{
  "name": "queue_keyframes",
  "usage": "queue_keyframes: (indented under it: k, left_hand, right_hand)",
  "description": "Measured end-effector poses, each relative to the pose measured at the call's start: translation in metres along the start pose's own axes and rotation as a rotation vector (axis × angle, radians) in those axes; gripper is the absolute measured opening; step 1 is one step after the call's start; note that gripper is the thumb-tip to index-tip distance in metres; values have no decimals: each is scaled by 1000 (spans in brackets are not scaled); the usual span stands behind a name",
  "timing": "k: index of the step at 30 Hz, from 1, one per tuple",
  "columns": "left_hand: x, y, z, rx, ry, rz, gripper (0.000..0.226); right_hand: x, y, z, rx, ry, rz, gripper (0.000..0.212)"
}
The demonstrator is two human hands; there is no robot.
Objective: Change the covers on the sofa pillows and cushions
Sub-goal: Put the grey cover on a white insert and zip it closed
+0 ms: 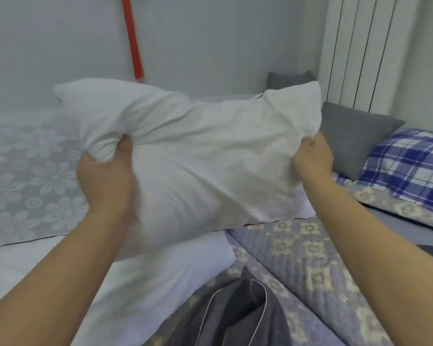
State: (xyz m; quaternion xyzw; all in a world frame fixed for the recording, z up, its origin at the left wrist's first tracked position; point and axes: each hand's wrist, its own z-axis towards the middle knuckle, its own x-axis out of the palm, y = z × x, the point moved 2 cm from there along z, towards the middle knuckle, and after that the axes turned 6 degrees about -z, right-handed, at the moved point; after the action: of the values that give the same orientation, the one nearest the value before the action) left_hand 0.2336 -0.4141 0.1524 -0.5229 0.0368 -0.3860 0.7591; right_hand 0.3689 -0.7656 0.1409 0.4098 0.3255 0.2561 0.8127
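Note:
A bare white pillow (198, 151) is held up in front of me, above the sofa seat. My left hand (105, 178) grips a bunched fold at its left side. My right hand (311, 156) pinches the fabric at its right edge. A dark grey cover with pale piping (238, 310) lies crumpled on the seat below, at the bottom middle. Another white pillow or cloth (160, 265) lies flat under the raised one.
A quilted lilac throw with pale flowers (310, 258) covers the seat. To the right lie a grey cushion (355, 136) and a blue plaid pillow (410, 163). A floral grey cover (28, 176) spreads at left. A white radiator (355, 53) and a red strap (133, 38) are on the wall behind.

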Motion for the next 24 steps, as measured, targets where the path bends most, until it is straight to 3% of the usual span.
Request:
queue_keyframes:
  k: [3, 5, 6, 8, 11, 13, 15, 18, 20, 22, 24]
  left_hand:
    - [69, 49, -21, -243, 388, 313, 76]
    - [89, 95, -47, -402, 744, 610, 101]
    - [86, 116, -70, -418, 929, 799, 102]
    - [57, 146, -119, -360, 1202, 1000, 76]
    - [-26, 173, -190, -378, 1263, 924, 44]
    - [-91, 179, -215, -374, 1217, 995, 41]
    - [-151, 175, -227, -364, 1146, 1077, 34]
    - [-220, 147, -244, -347, 1105, 1160, 27]
    - [-253, 128, -260, -407, 1257, 1277, 56]
    - [-283, 115, -271, -419, 1377, 1424, 89]
    - [-311, 109, -263, -404, 1307, 1586, 79]
  right_hand:
    - [10, -14, 50, -27, 329, -326, 67]
    - [23, -47, 36, -9, 723, -549, 67]
    - [27, -71, 14, 6, 913, -642, 63]
    - [37, -128, -40, 16, 1149, -769, 62]
    - [53, -195, -119, 9, 1300, -699, 60]
    - [66, -218, -157, 85, 1303, -628, 55]
    - [77, -215, -182, 159, 1186, -527, 53]
    - [94, -199, -207, 218, 1052, -386, 66]
    - [97, -196, -224, 117, 1022, -478, 74]
    - [95, -190, -242, -13, 977, -588, 63]
    - [88, -177, -257, -16, 910, -550, 35]
